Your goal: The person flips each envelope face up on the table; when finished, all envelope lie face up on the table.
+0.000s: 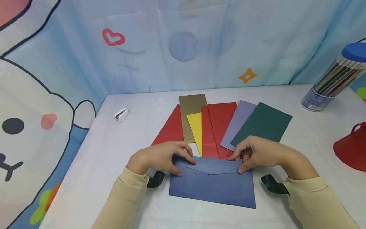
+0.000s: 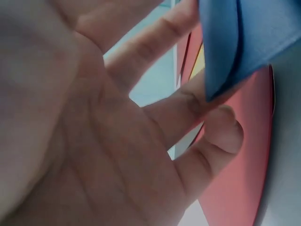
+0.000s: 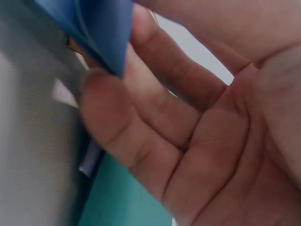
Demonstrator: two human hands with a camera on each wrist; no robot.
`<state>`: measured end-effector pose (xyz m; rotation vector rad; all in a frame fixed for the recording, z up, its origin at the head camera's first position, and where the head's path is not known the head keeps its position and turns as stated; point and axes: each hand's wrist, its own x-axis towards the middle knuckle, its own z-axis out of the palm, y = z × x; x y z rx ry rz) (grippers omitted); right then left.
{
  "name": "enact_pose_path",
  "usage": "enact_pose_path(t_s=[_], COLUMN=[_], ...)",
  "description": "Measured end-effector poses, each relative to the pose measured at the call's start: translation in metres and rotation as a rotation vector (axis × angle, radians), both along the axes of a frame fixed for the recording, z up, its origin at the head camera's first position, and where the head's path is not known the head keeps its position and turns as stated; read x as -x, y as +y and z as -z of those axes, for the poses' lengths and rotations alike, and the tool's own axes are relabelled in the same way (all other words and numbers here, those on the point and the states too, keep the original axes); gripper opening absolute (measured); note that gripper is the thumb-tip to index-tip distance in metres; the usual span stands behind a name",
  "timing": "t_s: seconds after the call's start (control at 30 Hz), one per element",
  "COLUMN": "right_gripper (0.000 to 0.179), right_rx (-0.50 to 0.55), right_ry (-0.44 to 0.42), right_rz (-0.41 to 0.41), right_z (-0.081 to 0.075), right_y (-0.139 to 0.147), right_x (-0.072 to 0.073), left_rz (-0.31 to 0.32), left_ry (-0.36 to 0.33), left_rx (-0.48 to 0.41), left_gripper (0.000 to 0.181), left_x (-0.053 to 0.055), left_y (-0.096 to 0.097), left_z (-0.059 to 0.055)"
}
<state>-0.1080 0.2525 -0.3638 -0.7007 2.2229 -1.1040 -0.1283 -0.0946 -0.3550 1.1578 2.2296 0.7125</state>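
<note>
A blue paper envelope (image 1: 212, 189) is held between both hands in the head view, its shallow pointed flap (image 1: 210, 166) folded down along the top edge. My left hand (image 1: 161, 156) pinches its upper left corner, thumb on the front. At the upper right corner, my right hand (image 1: 264, 154) pinches it the same way. Each wrist view shows a corner of the blue envelope (image 2: 263, 37) (image 3: 101, 33) among the fingers. Just behind it, red envelopes (image 1: 221, 127), a yellow piece (image 1: 195, 127) and a gold-brown one (image 1: 191, 111) overlap on the table.
Purple (image 1: 237, 121) and dark green envelopes (image 1: 263, 124) lie behind my right hand. A small white stapler (image 1: 122, 114) sits at the back left. A blue-lidded tub of pencils (image 1: 328, 82) and a red object (image 1: 353, 151) stand on the right of the white-covered table (image 1: 94, 178).
</note>
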Motion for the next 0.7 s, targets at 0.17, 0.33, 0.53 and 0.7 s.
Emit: enact_pose_path(t_s=[0.17, 0.33, 0.53, 0.7], right_gripper=[0.033, 0.03, 0.031, 0.029], right_rx=[-0.051, -0.078, -0.089, -0.024], right_ry=[-0.017, -0.077, -0.049, 0.096], right_rz=[-0.006, -0.004, -0.002, 0.051], right_z=[-0.002, -0.004, -0.005, -0.008], right_y=[-0.004, -0.008, -0.006, 0.0], right_x=[-0.002, -0.005, -0.006, -0.003], left_rz=[0.015, 0.043, -0.003, -0.243], left_ry=[-0.006, -0.05, -0.022, 0.003], left_rx=[0.059, 0.068, -0.012, -0.167], left_gripper=[0.044, 0.045, 0.043, 0.047], left_x=[-0.003, -0.004, -0.001, 0.007], left_y=[0.003, 0.005, 0.003, -0.006], left_z=[-0.001, -0.001, -0.001, 0.001])
